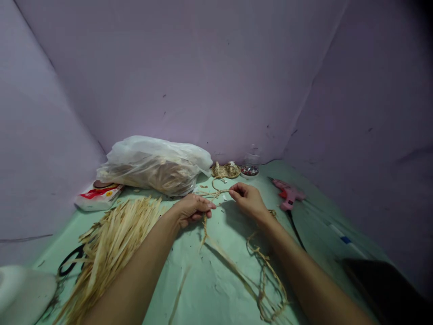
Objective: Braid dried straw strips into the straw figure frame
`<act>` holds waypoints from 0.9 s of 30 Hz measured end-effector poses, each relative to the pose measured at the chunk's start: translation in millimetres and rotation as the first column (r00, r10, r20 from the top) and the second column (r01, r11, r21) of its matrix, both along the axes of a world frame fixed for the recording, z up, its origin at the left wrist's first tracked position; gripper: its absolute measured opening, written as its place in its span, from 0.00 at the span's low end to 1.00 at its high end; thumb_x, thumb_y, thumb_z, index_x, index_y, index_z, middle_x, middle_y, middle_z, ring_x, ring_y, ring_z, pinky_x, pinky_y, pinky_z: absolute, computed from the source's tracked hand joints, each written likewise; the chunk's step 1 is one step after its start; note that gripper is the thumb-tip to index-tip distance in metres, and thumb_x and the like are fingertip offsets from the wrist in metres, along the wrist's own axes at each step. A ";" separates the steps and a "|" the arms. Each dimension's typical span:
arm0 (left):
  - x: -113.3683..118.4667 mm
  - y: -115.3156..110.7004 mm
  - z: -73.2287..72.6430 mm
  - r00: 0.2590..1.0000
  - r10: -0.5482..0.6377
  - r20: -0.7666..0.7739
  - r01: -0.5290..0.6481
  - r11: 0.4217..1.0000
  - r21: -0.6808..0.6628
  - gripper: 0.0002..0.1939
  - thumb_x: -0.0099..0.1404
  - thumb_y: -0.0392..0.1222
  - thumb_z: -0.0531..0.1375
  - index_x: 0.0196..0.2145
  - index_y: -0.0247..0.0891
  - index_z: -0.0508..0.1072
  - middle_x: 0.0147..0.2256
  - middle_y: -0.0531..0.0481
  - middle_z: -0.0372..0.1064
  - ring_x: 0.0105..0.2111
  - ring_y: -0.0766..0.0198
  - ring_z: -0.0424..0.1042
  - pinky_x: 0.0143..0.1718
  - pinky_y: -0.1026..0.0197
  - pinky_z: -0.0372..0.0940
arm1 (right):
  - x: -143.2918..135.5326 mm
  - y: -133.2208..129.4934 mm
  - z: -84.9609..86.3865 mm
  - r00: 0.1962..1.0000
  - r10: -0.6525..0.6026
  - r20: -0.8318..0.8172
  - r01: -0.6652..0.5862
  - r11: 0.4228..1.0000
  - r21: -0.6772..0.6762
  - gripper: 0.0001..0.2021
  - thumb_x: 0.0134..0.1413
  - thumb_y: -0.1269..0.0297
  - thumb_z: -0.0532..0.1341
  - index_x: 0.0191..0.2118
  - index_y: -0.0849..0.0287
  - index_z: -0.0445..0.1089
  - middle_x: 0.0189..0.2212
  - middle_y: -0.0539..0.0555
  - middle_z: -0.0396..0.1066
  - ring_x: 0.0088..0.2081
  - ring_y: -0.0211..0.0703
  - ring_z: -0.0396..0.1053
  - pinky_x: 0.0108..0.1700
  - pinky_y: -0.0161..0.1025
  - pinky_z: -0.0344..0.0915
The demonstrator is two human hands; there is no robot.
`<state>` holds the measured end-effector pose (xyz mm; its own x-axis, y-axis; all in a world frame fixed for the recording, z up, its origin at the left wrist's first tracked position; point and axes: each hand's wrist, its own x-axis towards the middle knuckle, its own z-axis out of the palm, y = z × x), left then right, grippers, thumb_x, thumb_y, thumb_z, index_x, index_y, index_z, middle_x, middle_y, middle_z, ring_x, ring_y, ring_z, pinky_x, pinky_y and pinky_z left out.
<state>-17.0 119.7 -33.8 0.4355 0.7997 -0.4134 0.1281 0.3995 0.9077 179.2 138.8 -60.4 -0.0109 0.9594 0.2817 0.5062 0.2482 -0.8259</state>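
Near the middle of the table, my left hand (193,210) is closed with thumb and fingers pinching a thin twisted fibre cord (204,228). Loose strands of it trail down toward the lower right. To the right of it, my right hand (249,201) is closed, its fingertips gripping another stretch of looped cord (221,192). That loop runs across the short gap between the two hands. A tangled length of cord (265,275) lies beside my right forearm. Left of my left forearm spreads a pile of flat dried fibre strips (115,239).
Behind the hands lie a clear plastic bag (155,162) of fibre, a woven piece (226,170) and a container of beads (249,170). A pink glue gun (289,194) sits right. Scissors (69,262), a red-white packet (99,197) and a white object (25,291) are left; a dark object (379,284) lies lower right.
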 end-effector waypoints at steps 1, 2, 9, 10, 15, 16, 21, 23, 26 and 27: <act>1.4 0.3 -0.9 1.000 0.030 -0.006 -0.030 1.000 -0.010 0.13 0.46 0.39 0.61 0.30 0.28 0.70 0.18 0.52 0.64 0.09 0.80 0.46 0.11 0.71 0.34 | 0.7 0.0 -1.1 0.999 -0.035 0.021 0.034 0.999 0.011 0.09 0.43 0.63 0.55 0.26 0.62 0.69 0.20 0.50 0.67 0.22 0.36 0.61 0.26 0.32 0.55; 3.3 0.8 -2.0 0.996 0.081 -0.022 -0.082 0.997 -0.013 0.12 0.46 0.39 0.60 0.29 0.28 0.70 0.18 0.53 0.64 0.09 0.80 0.46 0.11 0.71 0.34 | 1.0 -0.4 -2.4 0.997 -0.063 0.038 0.062 0.998 0.018 0.09 0.42 0.63 0.55 0.26 0.62 0.70 0.20 0.51 0.67 0.23 0.36 0.61 0.26 0.33 0.55; 25.7 -2.9 -9.4 0.935 0.354 0.023 -0.353 0.919 0.177 0.13 0.47 0.43 0.59 0.29 0.30 0.70 0.17 0.54 0.63 0.10 0.79 0.47 0.12 0.70 0.36 | -17.0 -9.4 -12.1 0.954 -0.126 -0.271 0.063 0.971 -0.232 0.08 0.38 0.63 0.58 0.27 0.61 0.68 0.15 0.48 0.64 0.16 0.34 0.58 0.20 0.32 0.54; 28.5 -3.8 -11.6 0.940 0.342 0.009 -0.336 0.919 0.208 0.14 0.47 0.44 0.59 0.28 0.30 0.71 0.17 0.54 0.62 0.11 0.78 0.48 0.13 0.70 0.38 | -21.0 -10.8 -12.3 0.940 -0.113 -0.323 0.017 0.958 -0.286 0.07 0.37 0.63 0.58 0.26 0.61 0.67 0.14 0.47 0.63 0.14 0.33 0.57 0.18 0.32 0.53; 34.6 0.4 -30.7 0.931 0.332 -0.152 -0.241 0.870 0.430 0.10 0.45 0.42 0.58 0.21 0.31 0.73 0.13 0.54 0.60 0.15 0.73 0.54 0.17 0.68 0.47 | -31.0 -16.9 -5.5 0.910 -0.040 -0.413 -0.114 0.933 -0.341 0.11 0.39 0.59 0.58 0.25 0.63 0.68 0.14 0.47 0.62 0.14 0.30 0.53 0.17 0.30 0.50; 34.8 2.2 -34.2 0.923 0.337 -0.188 -0.208 0.846 0.491 0.09 0.46 0.41 0.57 0.19 0.32 0.73 0.13 0.55 0.59 0.15 0.73 0.54 0.18 0.68 0.47 | -31.1 -17.9 -3.8 0.908 -0.026 -0.418 -0.128 0.933 -0.337 0.12 0.38 0.58 0.58 0.24 0.63 0.68 0.14 0.47 0.62 0.14 0.30 0.53 0.17 0.30 0.49; 38.9 4.0 -38.1 0.861 0.376 -0.343 -0.045 0.727 0.685 0.11 0.47 0.39 0.53 0.17 0.34 0.73 0.14 0.55 0.60 0.19 0.70 0.58 0.20 0.68 0.48 | -30.4 -19.2 -1.1 0.897 -0.017 -0.441 -0.137 0.939 -0.315 0.10 0.31 0.62 0.63 0.21 0.64 0.68 0.13 0.45 0.60 0.15 0.28 0.51 0.18 0.29 0.46; 41.0 3.0 -35.7 0.846 0.380 -0.375 -0.021 0.725 0.688 0.10 0.47 0.38 0.53 0.17 0.34 0.73 0.15 0.54 0.62 0.20 0.69 0.59 0.21 0.68 0.50 | -29.4 -18.0 -1.1 0.880 -0.074 -0.470 -0.097 0.939 -0.329 0.08 0.32 0.63 0.62 0.20 0.63 0.66 0.12 0.45 0.59 0.15 0.28 0.49 0.17 0.29 0.44; 40.6 4.0 -32.2 0.847 0.367 -0.384 -0.014 0.738 0.675 0.09 0.46 0.38 0.55 0.19 0.35 0.74 0.18 0.53 0.67 0.22 0.67 0.63 0.23 0.67 0.53 | -26.1 -16.6 0.8 0.851 -0.132 -0.509 -0.072 0.929 -0.362 0.07 0.35 0.63 0.59 0.21 0.63 0.66 0.12 0.45 0.58 0.14 0.28 0.48 0.17 0.30 0.42; 39.4 5.1 -31.3 0.847 0.368 -0.383 -0.019 0.741 0.671 0.08 0.46 0.38 0.55 0.20 0.35 0.74 0.20 0.52 0.68 0.23 0.67 0.64 0.24 0.67 0.54 | -24.8 -16.6 2.2 0.842 -0.140 -0.521 -0.080 0.923 -0.377 0.07 0.36 0.63 0.59 0.21 0.63 0.65 0.12 0.45 0.57 0.14 0.28 0.48 0.16 0.30 0.41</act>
